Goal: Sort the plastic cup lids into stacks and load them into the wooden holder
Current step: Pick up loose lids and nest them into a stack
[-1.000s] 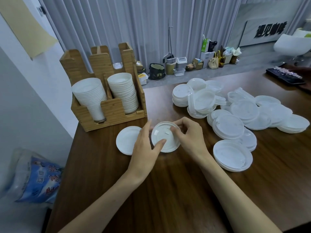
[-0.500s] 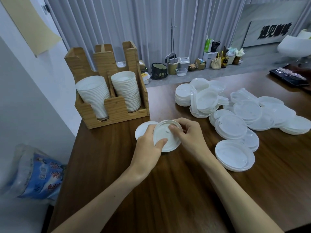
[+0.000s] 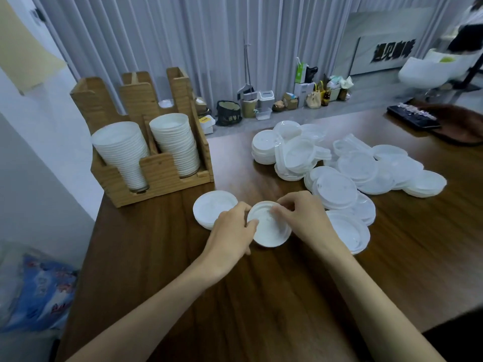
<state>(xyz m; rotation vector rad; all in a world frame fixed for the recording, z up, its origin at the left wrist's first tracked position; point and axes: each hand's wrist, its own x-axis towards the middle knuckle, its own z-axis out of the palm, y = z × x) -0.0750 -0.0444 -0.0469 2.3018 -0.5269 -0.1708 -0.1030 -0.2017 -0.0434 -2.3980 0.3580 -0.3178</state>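
Observation:
A small white plastic lid (image 3: 271, 229) lies on the brown table, held from both sides. My left hand (image 3: 231, 232) grips its left rim with thumb and fingers. My right hand (image 3: 300, 216) pinches its upper right rim with curled fingers. Just left of it lies a short stack of white lids (image 3: 211, 207). The wooden holder (image 3: 162, 171) stands at the table's far left corner with two leaning stacks of white lids in its front slots. A loose heap of translucent lids (image 3: 347, 171) spreads to the right.
The table's left edge (image 3: 86, 257) drops beside a white wall, with a blue-printed plastic bag (image 3: 39, 288) below. A black tray (image 3: 413, 117) sits at the far right of the table. Bins, bags and a white chair stand on the floor behind.
Both hands stay on the same small lid, and my right fingers have shifted along its rim. My head has turned, so the holder and the left lid stack sit differently in view.

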